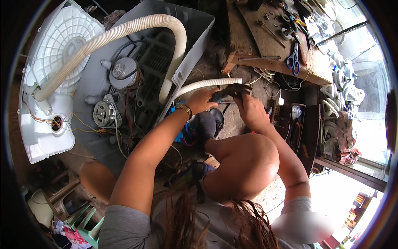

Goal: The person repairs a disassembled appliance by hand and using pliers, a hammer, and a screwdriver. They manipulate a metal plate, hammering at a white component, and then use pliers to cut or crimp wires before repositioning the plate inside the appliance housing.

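Note:
My left hand (200, 101), with a beaded bracelet at the wrist, reaches out with its fingers closed on one end of a dark, elongated piece (233, 90). Closed around the other end is my right hand (252, 110). What kind of piece it is cannot be made out, since fingers cover part of it. The free end of a ribbed, cream-white drain hose (211, 84) lies just beyond both hands. That hose loops over a grey washing machine housing (195, 54) at the left, where a round motor (105, 114) and a second round unit (123, 73) sit with loose wires.
A white plastic washer tub part (45, 137) leans at the far left. The wooden bench (265, 37) at the upper right carries blue-handled scissors (293, 61), rods and small tools. Several motors (344, 81) are piled at the right. A white plug (281, 101) lies below the bench.

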The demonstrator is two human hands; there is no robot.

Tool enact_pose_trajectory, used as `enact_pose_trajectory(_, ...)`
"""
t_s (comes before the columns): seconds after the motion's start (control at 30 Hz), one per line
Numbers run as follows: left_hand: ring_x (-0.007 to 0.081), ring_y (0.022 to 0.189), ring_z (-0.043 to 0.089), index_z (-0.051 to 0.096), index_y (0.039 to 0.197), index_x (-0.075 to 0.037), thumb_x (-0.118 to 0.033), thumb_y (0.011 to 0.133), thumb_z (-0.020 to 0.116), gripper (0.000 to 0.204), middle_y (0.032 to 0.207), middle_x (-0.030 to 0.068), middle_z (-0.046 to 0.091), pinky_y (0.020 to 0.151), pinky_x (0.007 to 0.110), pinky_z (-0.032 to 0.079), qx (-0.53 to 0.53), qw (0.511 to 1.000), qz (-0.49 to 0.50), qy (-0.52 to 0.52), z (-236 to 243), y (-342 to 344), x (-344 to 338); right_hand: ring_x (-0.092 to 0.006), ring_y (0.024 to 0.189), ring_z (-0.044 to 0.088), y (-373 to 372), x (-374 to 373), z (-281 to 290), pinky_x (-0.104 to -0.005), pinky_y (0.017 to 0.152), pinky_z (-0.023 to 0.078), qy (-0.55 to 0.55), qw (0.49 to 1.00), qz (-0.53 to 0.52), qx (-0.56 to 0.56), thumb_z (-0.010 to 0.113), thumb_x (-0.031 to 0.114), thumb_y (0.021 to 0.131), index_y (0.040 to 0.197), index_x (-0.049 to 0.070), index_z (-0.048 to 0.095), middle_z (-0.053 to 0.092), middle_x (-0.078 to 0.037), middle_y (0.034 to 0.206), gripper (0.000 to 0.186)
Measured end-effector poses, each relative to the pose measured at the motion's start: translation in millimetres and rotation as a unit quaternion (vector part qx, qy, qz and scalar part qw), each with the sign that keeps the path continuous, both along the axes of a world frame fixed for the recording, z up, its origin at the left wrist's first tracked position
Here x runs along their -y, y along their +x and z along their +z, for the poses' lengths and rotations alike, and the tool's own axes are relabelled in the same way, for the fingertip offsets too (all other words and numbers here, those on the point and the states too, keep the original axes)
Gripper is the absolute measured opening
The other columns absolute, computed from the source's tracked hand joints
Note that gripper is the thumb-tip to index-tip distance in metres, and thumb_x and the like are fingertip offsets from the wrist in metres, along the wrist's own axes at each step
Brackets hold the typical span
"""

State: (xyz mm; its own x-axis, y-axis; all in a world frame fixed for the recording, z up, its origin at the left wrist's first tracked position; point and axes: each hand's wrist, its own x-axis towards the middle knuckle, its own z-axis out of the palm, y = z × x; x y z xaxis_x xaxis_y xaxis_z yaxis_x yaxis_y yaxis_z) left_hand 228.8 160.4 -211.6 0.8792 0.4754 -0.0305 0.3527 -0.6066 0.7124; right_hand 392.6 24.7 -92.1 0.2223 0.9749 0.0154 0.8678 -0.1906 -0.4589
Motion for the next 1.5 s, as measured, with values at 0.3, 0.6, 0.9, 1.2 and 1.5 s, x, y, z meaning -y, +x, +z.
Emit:
enact_pose_trajectory(0.3, 0.0354, 0.079, 0.065, 0.054, 0.119, -0.012, -0.028, 0.074, 0.075, 0.053, 0.082, 0.0160, 0.067, 0.069, 0.041, 0.050, 0.018, 1.000, 0.007, -0.021, -16.1, -10.5, -3.8, -0.0236, 0.075, 0.055, 101.9, 0.6, 150.5, -0.0288, 0.063, 0.047, 0.356, 0.928, 0.078, -0.078, 0.048, 0.018, 0.094, 0.086, 0.005, 0.055, 0.056, -0.009, 0.082, 0.017)
enact_pose_trajectory(0.6, 0.0325, 0.092, 0.065, 0.056, 0.110, -0.006, -0.017, 0.075, 0.072, 0.040, 0.096, 0.0139, 0.068, 0.083, 0.040, 0.050, 0.087, 0.995, 0.039, -0.031, -35.4, -2.4, 11.1, -0.0434, 0.067, 0.056, 23.6, -12.2, 56.6, -0.0460, 0.061, 0.043, 0.176, 0.973, -0.101, -0.111, 0.057, 0.018, 0.093, 0.106, 0.000, 0.047, 0.055, -0.025, 0.075, 0.025)
enact_pose_trajectory(0.9, 0.0260, 0.080, 0.066, 0.056, 0.101, -0.005, -0.012, 0.075, 0.074, 0.033, 0.083, 0.0104, 0.068, 0.075, 0.035, 0.051, 0.086, 0.987, 0.026, -0.132, 15.1, -7.6, -4.2, -0.0032, 0.048, 0.034, 22.5, 14.1, 62.0, -0.0197, 0.041, 0.028, 0.180, 0.892, -0.138, -0.390, 0.048, 0.018, 0.100, 0.099, 0.008, 0.045, 0.042, 0.003, 0.067, 0.010)
enact_pose_trajectory(1.2, 0.0379, 0.085, 0.062, 0.055, 0.109, -0.005, -0.023, 0.072, 0.076, 0.046, 0.085, 0.0188, 0.065, 0.075, 0.044, 0.049, 0.052, 0.998, 0.000, -0.020, 10.1, -4.3, 4.2, -0.0230, 0.059, 0.061, 15.8, 9.3, 28.8, -0.0350, 0.056, 0.047, -0.022, 0.958, -0.101, -0.267, 0.058, 0.012, 0.090, 0.108, -0.002, 0.053, 0.060, -0.014, 0.066, 0.023)
enact_pose_trajectory(1.5, 0.0355, 0.074, 0.064, 0.058, 0.112, -0.004, -0.030, 0.073, 0.077, 0.051, 0.077, 0.0213, 0.064, 0.066, 0.041, 0.049, 0.055, 0.998, -0.009, 0.040, -13.3, 7.7, 6.5, -0.0451, 0.068, 0.060, 0.7, -11.0, 33.0, -0.0509, 0.060, 0.046, -0.029, 0.998, 0.046, 0.029, 0.059, 0.021, 0.090, 0.109, 0.004, 0.046, 0.062, -0.022, 0.074, 0.029)
